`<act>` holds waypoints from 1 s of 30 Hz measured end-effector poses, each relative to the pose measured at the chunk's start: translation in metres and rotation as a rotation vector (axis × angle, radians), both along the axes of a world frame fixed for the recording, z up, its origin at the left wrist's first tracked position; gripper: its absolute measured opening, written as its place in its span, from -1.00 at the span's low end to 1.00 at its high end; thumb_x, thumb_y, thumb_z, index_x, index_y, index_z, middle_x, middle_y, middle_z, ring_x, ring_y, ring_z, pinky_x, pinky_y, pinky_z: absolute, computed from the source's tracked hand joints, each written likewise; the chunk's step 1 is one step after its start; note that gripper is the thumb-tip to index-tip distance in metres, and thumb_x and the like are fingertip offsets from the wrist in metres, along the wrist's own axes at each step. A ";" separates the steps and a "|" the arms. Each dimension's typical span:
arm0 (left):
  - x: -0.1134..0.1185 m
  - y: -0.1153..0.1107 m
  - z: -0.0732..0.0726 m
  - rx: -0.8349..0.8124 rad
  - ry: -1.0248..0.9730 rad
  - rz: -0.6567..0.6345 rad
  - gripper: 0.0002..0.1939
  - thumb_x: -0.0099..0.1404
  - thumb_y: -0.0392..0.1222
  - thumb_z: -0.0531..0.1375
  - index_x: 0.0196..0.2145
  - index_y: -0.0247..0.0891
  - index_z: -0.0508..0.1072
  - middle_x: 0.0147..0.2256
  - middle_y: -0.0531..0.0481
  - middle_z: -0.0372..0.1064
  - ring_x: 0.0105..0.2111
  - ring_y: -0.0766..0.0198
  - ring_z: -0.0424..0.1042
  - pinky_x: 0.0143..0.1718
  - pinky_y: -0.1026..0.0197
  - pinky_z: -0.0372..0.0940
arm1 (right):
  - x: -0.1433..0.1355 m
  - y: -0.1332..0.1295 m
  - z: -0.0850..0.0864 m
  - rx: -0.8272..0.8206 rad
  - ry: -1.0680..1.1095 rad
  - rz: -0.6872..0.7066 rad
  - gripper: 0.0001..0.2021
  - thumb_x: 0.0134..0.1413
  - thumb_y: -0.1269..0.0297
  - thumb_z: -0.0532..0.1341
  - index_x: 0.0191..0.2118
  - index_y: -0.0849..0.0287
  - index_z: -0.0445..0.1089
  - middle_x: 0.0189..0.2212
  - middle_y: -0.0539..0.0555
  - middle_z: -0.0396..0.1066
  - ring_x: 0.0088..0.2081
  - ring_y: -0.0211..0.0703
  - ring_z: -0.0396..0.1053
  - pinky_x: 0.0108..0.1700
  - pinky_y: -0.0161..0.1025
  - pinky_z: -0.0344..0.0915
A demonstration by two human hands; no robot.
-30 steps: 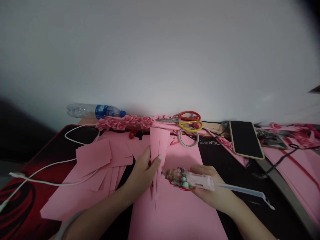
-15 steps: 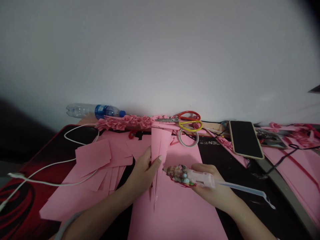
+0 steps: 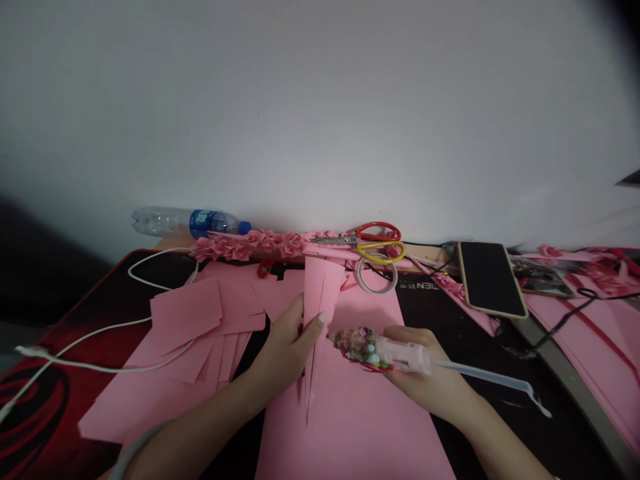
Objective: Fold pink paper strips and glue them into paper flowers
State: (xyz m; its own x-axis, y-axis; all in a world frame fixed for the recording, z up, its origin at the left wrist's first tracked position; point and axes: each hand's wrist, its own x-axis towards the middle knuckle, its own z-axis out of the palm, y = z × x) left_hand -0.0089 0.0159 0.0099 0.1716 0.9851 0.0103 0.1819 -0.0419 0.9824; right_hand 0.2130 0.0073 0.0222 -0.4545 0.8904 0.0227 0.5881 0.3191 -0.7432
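Note:
My left hand [image 3: 290, 343] pinches a narrow pink paper cone [image 3: 323, 287], wide end up and tip pointing down, with the thumb on its front. In my right hand [image 3: 425, 373] is a glue gun [image 3: 375, 350] decorated with beads and small ornaments; a clear glue stick [image 3: 485, 377] sticks out of its back. The gun's nozzle points left, close to the cone's right side. Beneath both hands lies a large pink sheet [image 3: 355, 427]. The fingers of my right hand are partly hidden behind the gun.
Scissors [image 3: 380, 251], a tape roll [image 3: 377, 289] and pink paper flowers [image 3: 250, 244] lie along the wall. A plastic bottle [image 3: 175, 221] is at back left, a phone [image 3: 493, 279] at back right. Pink paper pieces [image 3: 187, 313] and a white cable [image 3: 100, 368] are on the left.
The cone has turned and tilted very slightly in my left hand, its top edge a little lower. My right hand and the glue gun are almost still.

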 end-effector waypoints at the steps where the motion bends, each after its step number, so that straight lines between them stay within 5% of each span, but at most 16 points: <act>1: 0.000 0.000 0.000 -0.005 0.015 0.001 -0.75 0.37 -0.14 0.04 -0.08 -0.30 0.38 -0.22 -0.07 0.45 -0.25 0.17 0.37 -0.06 0.10 0.23 | 0.000 0.000 0.000 -0.005 -0.004 -0.006 -0.75 0.03 0.40 0.11 -0.57 0.12 0.03 -0.63 -0.10 0.06 -0.60 -0.34 0.10 -0.55 -0.33 -0.03; 15: 0.001 0.001 0.001 -0.040 -0.022 -0.035 -0.67 0.37 -0.15 0.04 0.05 -0.25 0.34 -0.08 -0.06 0.42 -0.12 0.15 0.36 -0.12 0.19 0.24 | 0.003 0.002 -0.003 0.142 -0.050 -0.017 -0.76 -0.02 0.45 0.12 -0.57 0.12 0.03 -0.63 -0.11 0.06 -0.61 -0.35 0.09 -0.55 -0.34 -0.03; 30: 0.000 0.000 -0.004 -0.081 -0.041 -0.056 -0.67 0.36 -0.13 0.06 0.03 -0.25 0.34 -0.11 -0.07 0.44 -0.15 0.13 0.38 -0.17 0.16 0.28 | 0.003 0.003 -0.002 0.036 -0.015 -0.126 -0.79 -0.04 0.42 0.09 -0.60 0.13 0.07 -0.64 -0.10 0.08 -0.62 -0.34 0.10 -0.55 -0.32 -0.02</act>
State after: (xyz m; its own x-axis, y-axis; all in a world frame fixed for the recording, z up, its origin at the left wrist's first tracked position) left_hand -0.0087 0.0163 0.0062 0.2275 0.9718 -0.0612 0.1415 0.0292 0.9895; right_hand 0.2156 0.0106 0.0206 -0.3397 0.9392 0.0497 0.6361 0.2684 -0.7234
